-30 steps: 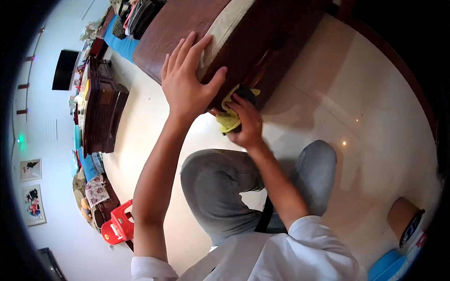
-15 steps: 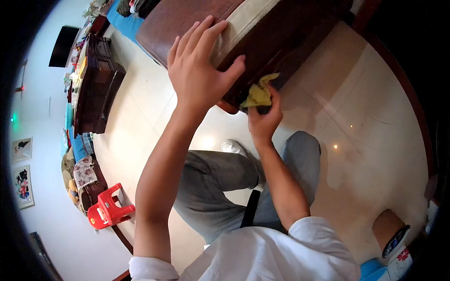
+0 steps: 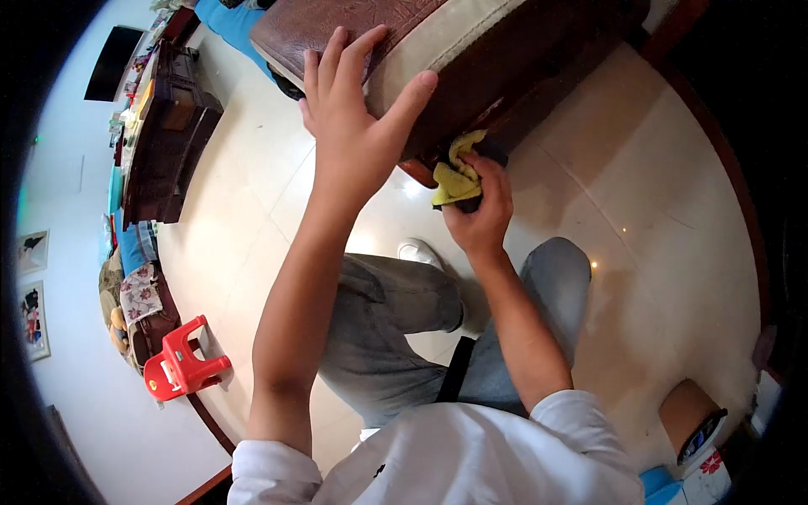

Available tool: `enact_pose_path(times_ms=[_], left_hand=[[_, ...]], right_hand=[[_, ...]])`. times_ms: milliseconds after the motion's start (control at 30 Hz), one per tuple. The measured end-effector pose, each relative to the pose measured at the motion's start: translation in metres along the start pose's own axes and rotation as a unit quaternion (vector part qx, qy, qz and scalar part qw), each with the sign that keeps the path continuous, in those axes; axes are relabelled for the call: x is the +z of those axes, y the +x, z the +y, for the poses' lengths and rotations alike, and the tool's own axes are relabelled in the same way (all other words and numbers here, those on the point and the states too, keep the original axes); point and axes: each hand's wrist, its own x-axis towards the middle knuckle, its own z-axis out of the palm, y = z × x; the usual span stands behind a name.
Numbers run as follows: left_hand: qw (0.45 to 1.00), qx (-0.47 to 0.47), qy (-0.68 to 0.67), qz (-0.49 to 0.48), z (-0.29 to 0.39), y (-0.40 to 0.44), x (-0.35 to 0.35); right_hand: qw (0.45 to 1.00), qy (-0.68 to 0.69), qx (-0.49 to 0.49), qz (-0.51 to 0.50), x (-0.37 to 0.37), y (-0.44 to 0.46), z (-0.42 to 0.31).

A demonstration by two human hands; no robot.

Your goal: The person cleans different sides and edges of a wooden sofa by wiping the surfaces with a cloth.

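My left hand [image 3: 353, 126] rests with fingers spread on the corner of a brown leather sofa arm [image 3: 337, 29] that has a cream band [image 3: 438, 46] along its edge. Lower and to the right, my right hand [image 3: 484, 202] is closed around a crumpled yellow cloth [image 3: 456, 178]. The cloth lies against or very near the dark wooden base of the sofa, beside a reddish-brown foot [image 3: 417, 172]. Part of the cloth is hidden behind my fingers, and something dark shows around it.
A red plastic stool [image 3: 185, 360] stands on the tiled floor at left. Beyond it are a cloth-covered seat [image 3: 141, 290] and a dark wooden cabinet [image 3: 172, 118] along the wall. A brown bin-like container [image 3: 690, 414] sits at lower right.
My right hand has shifted slightly down with the cloth, which is now bunched differently. My left hand stays on the sofa corner with its fingers slightly moved. The view has shifted a little.
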Motion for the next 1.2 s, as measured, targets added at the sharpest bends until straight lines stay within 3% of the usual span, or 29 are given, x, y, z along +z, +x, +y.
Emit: enact_pose_path(times_ms=[100, 300, 400, 600, 767, 867, 1033, 1100, 1200], left_hand=[[1.0, 0.016, 0.0, 0.026, 0.0, 0.001, 0.011], [0.997, 0.04, 0.03, 0.053, -0.004, 0.003, 0.015], [0.998, 0.045, 0.037, 0.04, -0.005, 0.001, 0.012], [0.999, 0.045, 0.024, -0.011, -0.001, -0.004, 0.003], [0.998, 0.043, 0.031, -0.025, 0.001, -0.004, 0.002], [0.997, 0.054, 0.038, -0.048, 0.001, -0.006, -0.004], [0.994, 0.091, 0.054, -0.011, 0.0, -0.009, -0.004], [0.992, 0.102, 0.06, 0.031, 0.0, -0.009, 0.001], [0.992, 0.091, 0.084, 0.02, 0.005, -0.011, 0.0]], right_hand=[[0.999, 0.029, 0.014, 0.0, -0.002, 0.004, 0.006], [0.992, -0.086, -0.039, -0.085, -0.006, 0.022, -0.013], [0.992, -0.076, -0.012, -0.101, -0.009, 0.017, -0.01], [0.994, 0.044, 0.09, -0.041, -0.002, -0.022, 0.002], [0.997, -0.045, -0.006, -0.06, 0.003, 0.014, -0.01], [0.999, -0.018, 0.033, -0.03, 0.007, -0.002, -0.005], [1.0, -0.01, 0.009, -0.008, 0.008, -0.038, -0.005], [0.999, -0.044, -0.003, -0.022, 0.009, -0.033, -0.008], [0.995, -0.076, 0.012, -0.064, 0.005, -0.016, -0.023]])
